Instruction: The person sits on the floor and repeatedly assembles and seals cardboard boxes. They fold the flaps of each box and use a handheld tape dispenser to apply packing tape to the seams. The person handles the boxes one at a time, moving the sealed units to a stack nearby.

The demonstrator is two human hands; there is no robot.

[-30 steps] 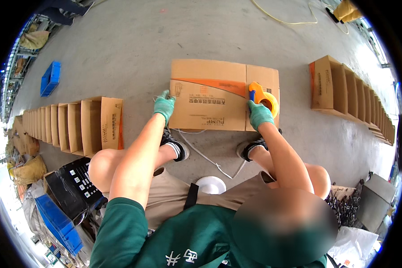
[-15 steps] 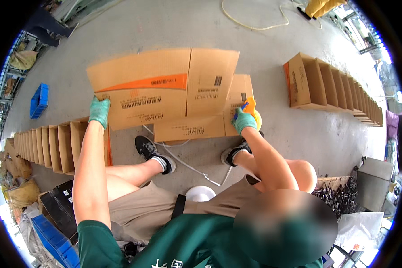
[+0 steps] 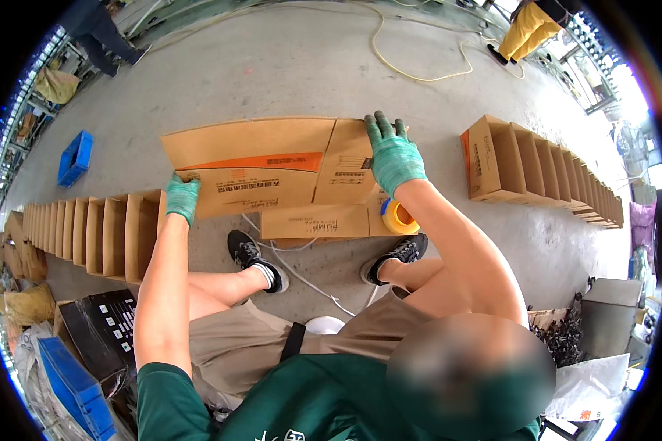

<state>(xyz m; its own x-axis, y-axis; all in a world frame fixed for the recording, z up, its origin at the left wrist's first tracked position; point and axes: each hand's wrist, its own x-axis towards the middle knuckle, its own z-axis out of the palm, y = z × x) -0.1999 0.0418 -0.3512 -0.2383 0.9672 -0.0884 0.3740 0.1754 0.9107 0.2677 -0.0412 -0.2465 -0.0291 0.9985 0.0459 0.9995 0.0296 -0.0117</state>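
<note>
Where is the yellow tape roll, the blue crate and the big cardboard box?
yellow tape roll (image 3: 399,218), head view, its outer rim
blue crate (image 3: 74,158), head view, its middle
cardboard box (image 3: 257,165), head view, its broad front panel

Carton (image 3: 272,165) between box rows (image 3: 95,235) (image 3: 544,162), tape roll (image 3: 399,217) beneath its right end.
</note>
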